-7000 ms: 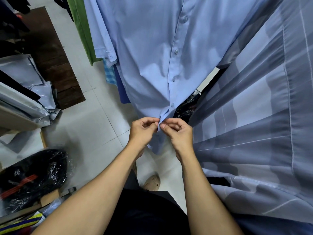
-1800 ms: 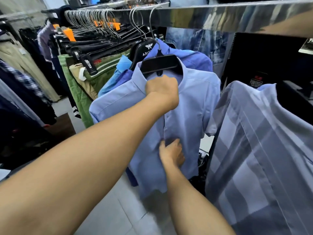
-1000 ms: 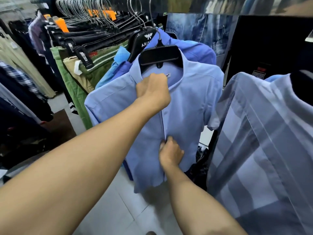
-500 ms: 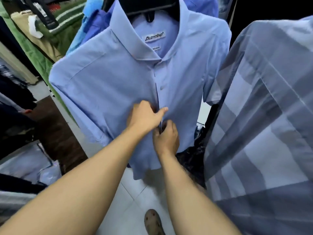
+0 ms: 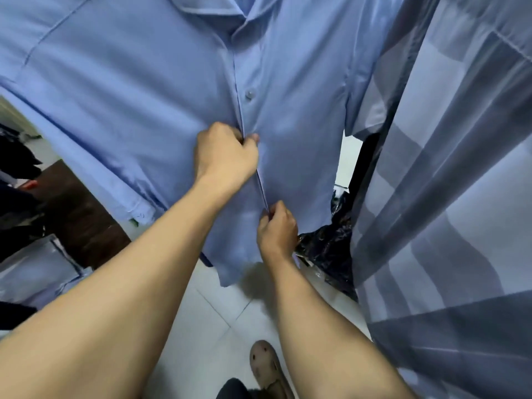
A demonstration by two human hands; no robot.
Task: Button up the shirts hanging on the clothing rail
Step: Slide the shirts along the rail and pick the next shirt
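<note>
A light blue short-sleeved shirt (image 5: 144, 90) hangs in front of me and fills the upper view. One button (image 5: 249, 94) shows fastened on its front placket. My left hand (image 5: 226, 158) grips the placket edge at mid-chest, thumb and fingers curled around the fabric. Lower down, my right hand (image 5: 277, 226) pinches the same placket edge and holds it taut. The hanger and rail are out of view.
A grey and pale blue striped shirt (image 5: 449, 197) hangs close on the right. Dark plastic-wrapped goods (image 5: 328, 249) lie on the white tiled floor (image 5: 207, 318) behind the shirt. A brown mat (image 5: 77, 217) and wrapped packs (image 5: 37, 272) sit at left. My sandalled foot (image 5: 266, 367) is below.
The view has dropped and closed in on the shirt front. My left hand came down from the collar to the placket, and my right hand slid lower along the placket, apart from the left.
</note>
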